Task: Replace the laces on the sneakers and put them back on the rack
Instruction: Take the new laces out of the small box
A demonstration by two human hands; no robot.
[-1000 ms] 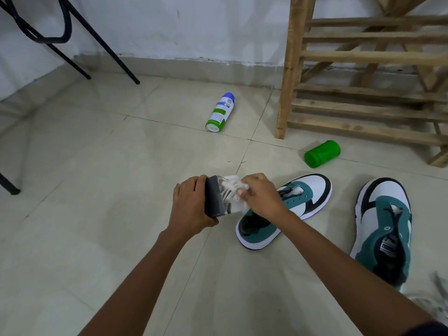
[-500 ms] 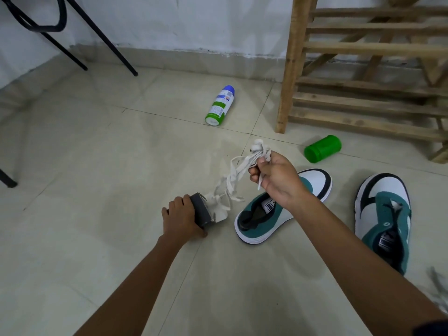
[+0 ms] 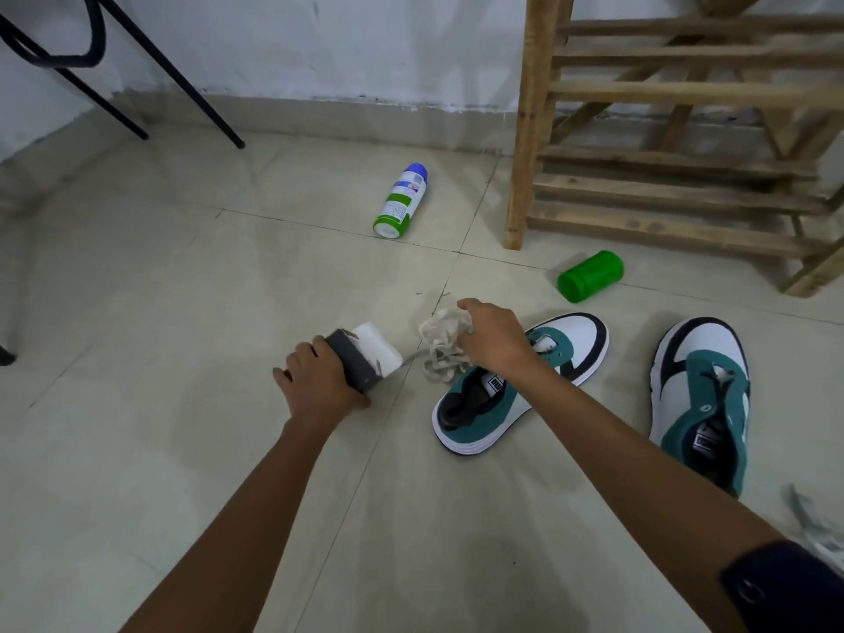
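**Laces pulled free of the packet and lowered to the floor**

Half a second ago the right hand held the bundle of white laces up in the air, above the nearer sneaker, with strands trailing down to the packet. Now the right hand (image 3: 495, 338) has dropped low beside the toe side of that sneaker, fingers curled around the crumpled white laces (image 3: 440, 344), which hang in loose loops touching or just above the tiled floor (image 3: 182, 404). One thin strand reaches toward the packet.

The left hand (image 3: 319, 381) grips the dark grey and white lace packet (image 3: 365, 358) from behind, fingers wrapped over its dark end, pressing it near the floor; it sat slightly further left and lower before.

The nearer teal, white and black sneaker (image 3: 516, 386) lies unlaced just beside the right forearm, the second sneaker (image 3: 703, 395) well apart to its right. Both rest on the floor in front of the wooden shoe rack (image 3: 639, 93). A green jar (image 3: 591, 276) lies on its side near the rack's leg, and a blue-capped spray can (image 3: 402, 201) lies further back. Another tangle of pale laces (image 3: 817, 527) shows at the right edge.
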